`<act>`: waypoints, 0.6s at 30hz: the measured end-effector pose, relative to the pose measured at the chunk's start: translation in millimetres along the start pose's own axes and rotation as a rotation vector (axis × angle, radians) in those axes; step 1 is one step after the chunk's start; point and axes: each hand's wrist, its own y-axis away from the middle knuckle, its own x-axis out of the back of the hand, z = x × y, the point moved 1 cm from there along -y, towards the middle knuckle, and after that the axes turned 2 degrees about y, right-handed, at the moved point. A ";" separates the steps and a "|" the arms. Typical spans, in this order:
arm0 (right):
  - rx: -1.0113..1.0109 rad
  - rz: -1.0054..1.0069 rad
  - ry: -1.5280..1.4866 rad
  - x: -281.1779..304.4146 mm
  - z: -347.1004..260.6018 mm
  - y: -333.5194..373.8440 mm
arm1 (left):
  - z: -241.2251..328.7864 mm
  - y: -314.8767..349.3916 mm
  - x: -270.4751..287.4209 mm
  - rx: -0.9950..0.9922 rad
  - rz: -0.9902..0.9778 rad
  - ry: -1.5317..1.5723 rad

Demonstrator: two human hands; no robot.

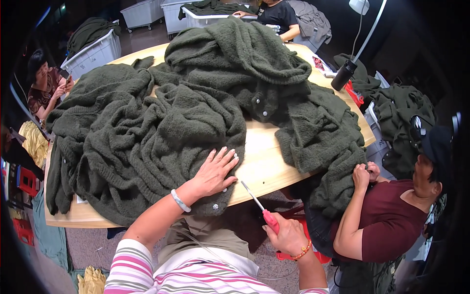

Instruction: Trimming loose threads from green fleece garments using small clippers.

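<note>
My left hand (215, 174) lies flat with spread fingers on a dark green fuzzy knit garment (196, 122) at the table's near edge. Shiny round buttons (215, 207) show along the garment's edge close to that hand. In my right hand (289, 237), low and to the right, fingers close around a pink-handled tool (270, 221) with a slim metal shaft. Its tip points up and left, just beside the table edge and apart from the garment. Whether it is scissors or another tool, I cannot tell.
More dark green knits are heaped on the wooden table (259, 147). At right, a co-worker in maroon (391, 220) handles a garment hanging off the edge. Two more people are at the far side and left. White bins (98, 51) and a black-based lamp (344, 74) surround the table.
</note>
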 end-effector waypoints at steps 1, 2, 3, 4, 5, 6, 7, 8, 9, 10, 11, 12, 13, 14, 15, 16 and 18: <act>-0.014 -0.001 0.010 3.0 0.8 -2.8 | 1.0 -0.1 1.7 -0.006 -0.006 -0.007; -0.020 -0.008 0.006 5.2 0.5 -5.1 | 2.5 0.2 3.6 -0.011 -0.012 -0.015; -0.015 -0.023 0.001 7.6 -1.0 -9.2 | 3.2 0.8 4.1 -0.001 -0.017 -0.030; -0.008 -0.038 -0.003 8.2 -2.1 -12.1 | 3.7 1.0 3.9 0.000 -0.019 -0.029; 0.023 -0.036 -0.016 2.3 -0.1 -14.1 | 4.2 1.0 3.6 0.004 -0.018 -0.035; 0.023 -0.037 -0.016 1.6 -1.0 -15.2 | 4.3 1.1 3.7 0.006 -0.017 -0.040; 0.039 -0.050 -0.013 1.4 -2.5 -16.0 | 4.1 1.1 4.3 0.008 -0.021 -0.034; 0.055 -0.064 -0.011 1.7 -2.5 -17.1 | 3.8 0.8 5.2 0.010 -0.022 -0.034; 0.034 -0.012 -0.008 2.8 -2.0 -19.5 | 3.6 2.3 5.7 -0.004 -0.026 -0.038; 0.011 0.040 -0.005 5.6 -1.2 -23.0 | 3.5 3.4 6.2 -0.019 -0.029 -0.042; 0.007 0.057 -0.020 6.9 2.4 -28.9 | 3.6 4.3 6.5 -0.017 -0.030 -0.043; 0.025 0.075 -0.048 9.5 2.7 -34.0 | 3.8 4.9 6.6 -0.021 -0.024 -0.036; 0.006 0.056 -0.015 9.8 2.8 -40.1 | 4.0 5.4 6.8 -0.026 -0.017 -0.031; -0.014 0.038 0.019 8.2 3.4 -44.3 | 4.1 6.3 6.2 -0.030 -0.017 -0.029; -0.014 0.041 0.023 6.7 4.5 -46.6 | 4.2 6.5 5.3 -0.030 -0.015 -0.023; -0.004 0.025 0.019 5.3 5.2 -48.7 | 4.5 6.4 5.1 -0.029 -0.013 -0.017; 0.012 0.007 0.019 5.8 3.6 -49.2 | 4.8 7.0 5.3 -0.026 -0.010 -0.010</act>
